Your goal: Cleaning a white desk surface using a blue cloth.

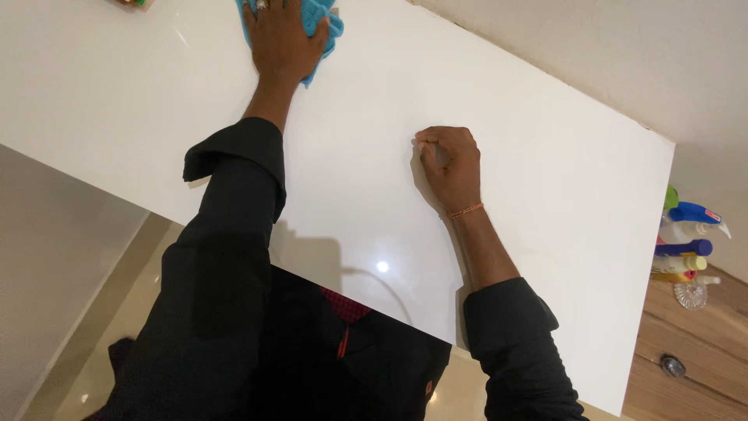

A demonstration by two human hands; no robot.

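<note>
At the top centre of the frame the left hand (282, 39) presses flat on a blue cloth (321, 23) against the white desk (545, 179), best wiped with even pressure in overlapping strokes, while the right hand (450, 165), loosely clenched and holding nothing, braces mid-frame.

Left hand (282, 37) on cloth (318, 23) at table's (545, 179) 12 o'clock; right hand (448, 165) centre; bottles (686, 242) off-table at 3 o'clock.
</note>
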